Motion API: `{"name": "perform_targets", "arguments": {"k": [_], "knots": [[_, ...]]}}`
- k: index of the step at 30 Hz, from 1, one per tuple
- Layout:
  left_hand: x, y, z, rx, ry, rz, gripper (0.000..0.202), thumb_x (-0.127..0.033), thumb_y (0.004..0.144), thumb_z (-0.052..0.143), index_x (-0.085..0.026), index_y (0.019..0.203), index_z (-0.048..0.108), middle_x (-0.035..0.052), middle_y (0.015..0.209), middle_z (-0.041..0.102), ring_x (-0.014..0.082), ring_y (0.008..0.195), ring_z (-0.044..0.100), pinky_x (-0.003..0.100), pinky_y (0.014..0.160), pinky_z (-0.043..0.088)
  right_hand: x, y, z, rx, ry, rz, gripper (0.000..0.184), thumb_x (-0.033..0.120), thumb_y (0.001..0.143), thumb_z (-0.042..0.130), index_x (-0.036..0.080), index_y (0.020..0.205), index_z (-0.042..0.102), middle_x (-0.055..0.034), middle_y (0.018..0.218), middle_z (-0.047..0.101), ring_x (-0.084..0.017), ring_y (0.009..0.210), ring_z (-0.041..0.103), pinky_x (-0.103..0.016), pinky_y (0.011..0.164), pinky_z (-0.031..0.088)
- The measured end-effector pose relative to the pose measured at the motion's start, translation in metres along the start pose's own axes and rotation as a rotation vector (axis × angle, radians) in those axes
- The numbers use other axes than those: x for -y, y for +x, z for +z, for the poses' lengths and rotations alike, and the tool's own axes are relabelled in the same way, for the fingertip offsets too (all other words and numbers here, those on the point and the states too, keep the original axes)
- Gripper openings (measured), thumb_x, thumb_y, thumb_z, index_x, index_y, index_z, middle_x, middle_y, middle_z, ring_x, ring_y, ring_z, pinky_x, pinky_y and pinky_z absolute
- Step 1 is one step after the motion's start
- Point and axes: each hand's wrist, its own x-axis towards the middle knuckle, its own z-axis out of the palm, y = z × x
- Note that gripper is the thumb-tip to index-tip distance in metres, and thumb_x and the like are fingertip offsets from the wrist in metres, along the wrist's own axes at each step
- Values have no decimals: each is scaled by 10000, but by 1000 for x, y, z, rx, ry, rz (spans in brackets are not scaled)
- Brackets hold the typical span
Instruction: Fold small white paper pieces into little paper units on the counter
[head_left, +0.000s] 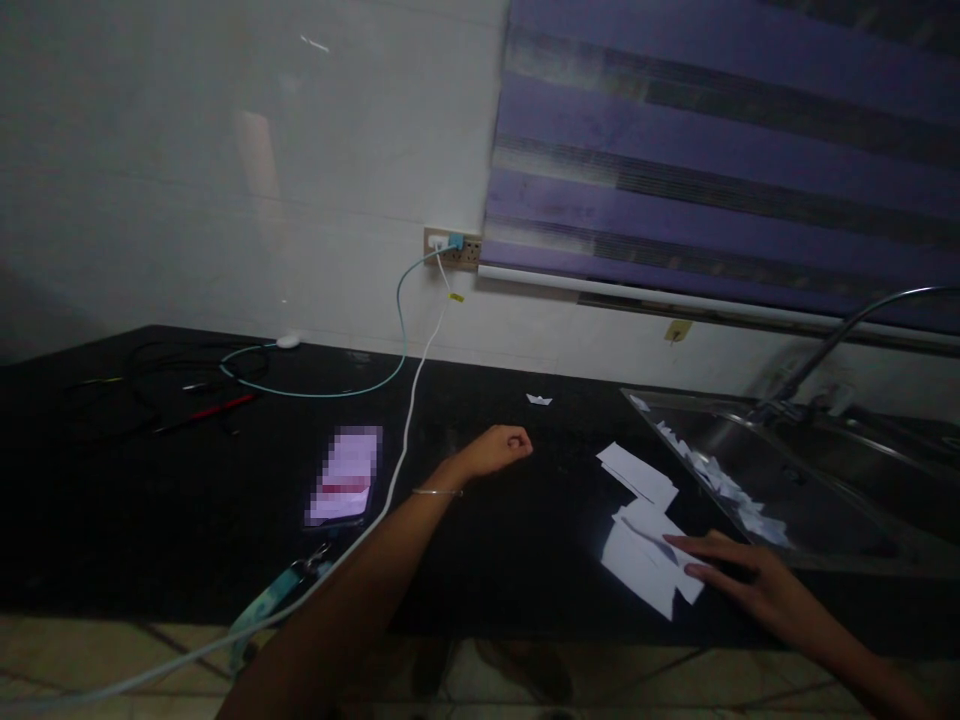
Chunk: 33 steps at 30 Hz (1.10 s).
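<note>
At the right, my right hand point(750, 578) has its thumb and fingers at the edge of a white paper piece point(660, 530), which looks slightly lifted. Beneath it, more white paper sheets point(637, 568) lie in a loose pile. Farther back, another small stack of paper point(636, 474) touches this pile. My left hand point(493, 452) is held over the black counter with its fingers curled closed, and nothing shows in them. Just beyond it stands a small folded paper boat point(538, 400).
Many folded white paper pieces point(720, 478) line the left rim of the steel sink point(757, 450). Left lie a lit phone point(346, 475), a teal strap point(270, 600) and a red pen-like object point(217, 408). A white cable point(411, 410) runs from the wall socket point(469, 253) across the counter.
</note>
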Motion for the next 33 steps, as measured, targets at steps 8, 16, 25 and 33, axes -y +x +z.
{"name": "perform_targets", "arguments": {"k": [8,16,25,33], "knots": [[3,2,2,-3,-19,-1,250,-379,868,551,-144,892,632,-11,707,533,96,610,441,214,584,341,6,20,-10,-252,108,92,449,533,808,618,236,1143,659,-94,1073,710,-291,914,683,-394,755,583],[-9,1,0,22,-327,-78,515,-587,941,282,-153,990,555,-33,638,483,81,495,429,206,477,314,83,119,-3,-411,612,0,434,485,810,633,184,1122,605,-62,853,667,-179,701,606,-277,578,484],[-3,3,-9,-32,-349,-38,425,-525,863,552,-113,942,617,21,770,575,103,650,486,219,565,350,117,207,65,80,680,-176,408,491,820,615,150,1039,662,-62,882,676,-183,783,608,-309,674,475],[-2,4,-4,-86,-384,-115,449,-526,883,517,-118,1046,608,6,710,540,87,550,438,213,476,285,107,200,70,-150,726,-120,375,417,749,696,162,1024,686,-59,887,702,-193,747,618,-334,685,483]]}}
